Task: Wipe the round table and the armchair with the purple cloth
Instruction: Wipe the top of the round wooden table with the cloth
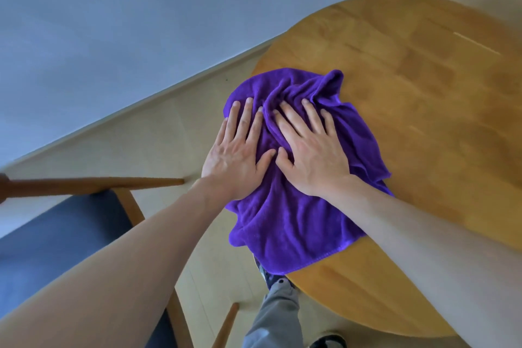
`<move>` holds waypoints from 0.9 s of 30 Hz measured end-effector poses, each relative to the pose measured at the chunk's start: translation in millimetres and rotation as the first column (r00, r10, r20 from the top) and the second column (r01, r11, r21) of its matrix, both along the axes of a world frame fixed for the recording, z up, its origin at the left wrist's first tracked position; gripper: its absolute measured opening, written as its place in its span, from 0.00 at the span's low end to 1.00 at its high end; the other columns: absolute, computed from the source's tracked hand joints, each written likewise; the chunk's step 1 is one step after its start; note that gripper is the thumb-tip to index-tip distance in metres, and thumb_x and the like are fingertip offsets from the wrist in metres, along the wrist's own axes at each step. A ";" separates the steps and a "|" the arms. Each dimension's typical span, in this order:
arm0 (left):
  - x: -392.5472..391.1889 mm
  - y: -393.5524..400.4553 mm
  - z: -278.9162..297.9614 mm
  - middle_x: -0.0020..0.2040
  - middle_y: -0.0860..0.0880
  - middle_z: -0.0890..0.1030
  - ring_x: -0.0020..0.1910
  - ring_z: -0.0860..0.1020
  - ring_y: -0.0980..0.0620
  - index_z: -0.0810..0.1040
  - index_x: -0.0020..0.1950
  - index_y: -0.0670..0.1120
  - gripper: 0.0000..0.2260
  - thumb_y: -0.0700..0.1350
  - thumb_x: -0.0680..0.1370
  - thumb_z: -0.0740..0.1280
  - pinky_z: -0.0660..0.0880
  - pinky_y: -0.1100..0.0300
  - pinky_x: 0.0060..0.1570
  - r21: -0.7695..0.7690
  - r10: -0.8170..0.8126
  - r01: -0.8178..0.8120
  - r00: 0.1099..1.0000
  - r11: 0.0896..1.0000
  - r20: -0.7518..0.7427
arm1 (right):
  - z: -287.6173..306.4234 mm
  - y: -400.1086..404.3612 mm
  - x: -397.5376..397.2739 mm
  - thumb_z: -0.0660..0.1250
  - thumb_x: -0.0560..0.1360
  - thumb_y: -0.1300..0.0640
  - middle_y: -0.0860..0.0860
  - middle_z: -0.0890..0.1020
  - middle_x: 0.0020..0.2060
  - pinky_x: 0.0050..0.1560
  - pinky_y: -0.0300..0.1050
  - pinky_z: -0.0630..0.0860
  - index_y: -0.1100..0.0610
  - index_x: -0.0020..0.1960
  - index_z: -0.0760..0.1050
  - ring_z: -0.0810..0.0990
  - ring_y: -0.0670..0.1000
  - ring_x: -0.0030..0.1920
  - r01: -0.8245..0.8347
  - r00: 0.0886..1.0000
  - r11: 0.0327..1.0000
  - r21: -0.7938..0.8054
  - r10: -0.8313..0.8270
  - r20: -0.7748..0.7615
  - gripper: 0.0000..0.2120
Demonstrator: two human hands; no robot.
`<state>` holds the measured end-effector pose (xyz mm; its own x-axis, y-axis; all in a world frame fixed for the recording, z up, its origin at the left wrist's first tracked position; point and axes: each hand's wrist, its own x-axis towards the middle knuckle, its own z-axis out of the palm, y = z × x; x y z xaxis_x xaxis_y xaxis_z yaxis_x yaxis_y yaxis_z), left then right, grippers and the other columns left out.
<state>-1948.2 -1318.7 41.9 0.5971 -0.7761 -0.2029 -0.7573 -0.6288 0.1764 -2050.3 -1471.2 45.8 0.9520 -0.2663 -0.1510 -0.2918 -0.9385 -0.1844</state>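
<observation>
While both hands press flat with straight, spread fingers, the cloth [296,178] lies bunched under them at the table's [423,93] near-left edge, its lower part drooping past the rim. Left hand [237,161] sits just beside right hand [313,155], thumbs nearly touching. Beyond the fingertips runs bare wooden tabletop; left of them, pale floor [169,127], a white wall [113,22], and the armchair [56,234].

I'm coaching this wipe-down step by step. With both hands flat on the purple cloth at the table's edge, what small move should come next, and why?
Probably slide the purple cloth rightward onto the round table. Both the left hand and the right hand press flat on it, but its left part overhangs the rim, and most of the wooden top lies bare to the right.
</observation>
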 end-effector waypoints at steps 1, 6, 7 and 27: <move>10.1 -7.0 0.3 0.83 0.45 0.41 0.82 0.38 0.45 0.45 0.83 0.44 0.36 0.65 0.82 0.46 0.47 0.48 0.80 -0.002 -0.001 0.001 1.000 1.000 -0.009 | 0.1 -5.7 9.0 0.55 0.78 0.44 0.46 0.58 0.82 0.79 0.62 0.53 0.50 0.82 0.57 0.52 0.58 0.82 0.007 1.000 1.000 -0.001 -0.007 0.008 0.33; 45.0 -40.0 1.8 0.83 0.45 0.39 0.81 0.37 0.45 0.44 0.83 0.44 0.35 0.64 0.82 0.44 0.45 0.47 0.80 0.012 0.000 0.000 1.000 1.000 -0.002 | -0.7 -33.1 44.4 0.54 0.78 0.45 0.46 0.58 0.82 0.79 0.61 0.52 0.50 0.82 0.58 0.53 0.57 0.82 0.031 0.998 0.999 0.010 -0.032 0.047 0.33; 49.8 -48.1 2.5 0.83 0.45 0.40 0.81 0.38 0.45 0.44 0.83 0.44 0.35 0.64 0.82 0.44 0.45 0.46 0.80 0.018 0.003 -0.003 1.000 1.000 0.012 | -1.0 -40.9 50.2 0.54 0.77 0.45 0.47 0.59 0.82 0.79 0.61 0.52 0.51 0.81 0.59 0.53 0.57 0.82 0.030 0.998 0.999 0.013 -0.030 0.056 0.33; 26.9 -201.5 9.5 0.83 0.45 0.43 0.81 0.39 0.41 0.46 0.83 0.52 0.34 0.66 0.81 0.50 0.39 0.43 0.79 -0.092 0.206 -0.207 0.978 0.974 -0.020 | 7.3 -286.1 43.9 0.58 0.68 0.57 0.50 0.68 0.78 0.79 0.63 0.53 0.55 0.76 0.68 0.59 0.61 0.80 0.304 0.929 0.929 0.211 -0.339 0.152 0.35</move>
<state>-1921.3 -1520.1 51.4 0.7445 -0.6522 -0.1425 -0.6108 -0.7516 0.2492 -2006.5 -1757.3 53.1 0.8351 -0.5471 -0.0571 -0.5171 -0.7453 -0.4209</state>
